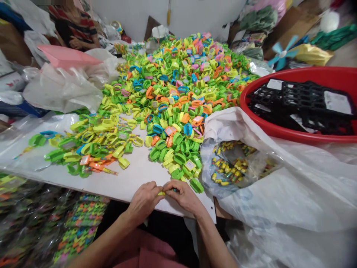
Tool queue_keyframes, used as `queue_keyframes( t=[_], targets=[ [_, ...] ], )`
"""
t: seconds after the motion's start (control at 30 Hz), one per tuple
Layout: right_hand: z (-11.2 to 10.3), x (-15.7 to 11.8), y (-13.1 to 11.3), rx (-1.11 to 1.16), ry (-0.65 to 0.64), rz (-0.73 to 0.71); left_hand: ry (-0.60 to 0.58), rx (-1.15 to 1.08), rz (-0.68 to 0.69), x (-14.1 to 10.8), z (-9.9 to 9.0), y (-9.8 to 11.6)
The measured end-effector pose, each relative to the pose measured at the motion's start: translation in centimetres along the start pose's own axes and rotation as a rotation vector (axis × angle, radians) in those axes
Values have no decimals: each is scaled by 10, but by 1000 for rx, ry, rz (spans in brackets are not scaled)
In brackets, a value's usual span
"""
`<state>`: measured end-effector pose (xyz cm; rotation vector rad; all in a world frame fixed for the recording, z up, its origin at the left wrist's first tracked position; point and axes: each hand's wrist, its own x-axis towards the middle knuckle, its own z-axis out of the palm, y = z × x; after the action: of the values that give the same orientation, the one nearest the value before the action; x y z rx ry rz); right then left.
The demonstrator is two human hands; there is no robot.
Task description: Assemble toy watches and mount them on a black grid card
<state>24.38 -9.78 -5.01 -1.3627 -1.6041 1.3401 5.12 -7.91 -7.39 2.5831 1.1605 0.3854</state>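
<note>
My left hand (pixel 144 202) and my right hand (pixel 182 196) meet over the table's front edge, fingertips nearly touching. Both are closed in a pinch around a small yellow piece (pixel 161 193), mostly hidden by the fingers. A bluish bit shows at the right fingers; whether it belongs to the same piece, I cannot tell. Just beyond my right hand lies a green toy watch (pixel 196 185), at the near end of a large heap of colourful plastic toy watches (pixel 178 100). Left of my hands sits a smaller group of toy watches (pixel 95 145), several with thin patterned strips attached.
At right, an open plastic bag (pixel 251 178) holds small yellow wrapped pieces (pixel 228 167). Behind it stands a red basin (pixel 264 124) with black plastic trays (pixel 304 100). A pink tray (pixel 68 56) rests on plastic bags at left. Another person (pixel 75 29) is at the far left.
</note>
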Motion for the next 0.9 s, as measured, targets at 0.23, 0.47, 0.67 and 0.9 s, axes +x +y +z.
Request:
queue_keyframes(
  t=[0.23,0.47,0.67,0.9],
  targets=[
    [24,5,2,290,211,79,-61,-786,-449,30,-53,-5],
    [38,0,-2,360,255,110,-115,-1089,-703,31,-59,11],
    [23,-4,-17,209,289,-7,-126,-844,-535,18,-61,6],
    [47,-2,-28,212,303,60,-76,-689,-383,14,-65,17]
  ],
)
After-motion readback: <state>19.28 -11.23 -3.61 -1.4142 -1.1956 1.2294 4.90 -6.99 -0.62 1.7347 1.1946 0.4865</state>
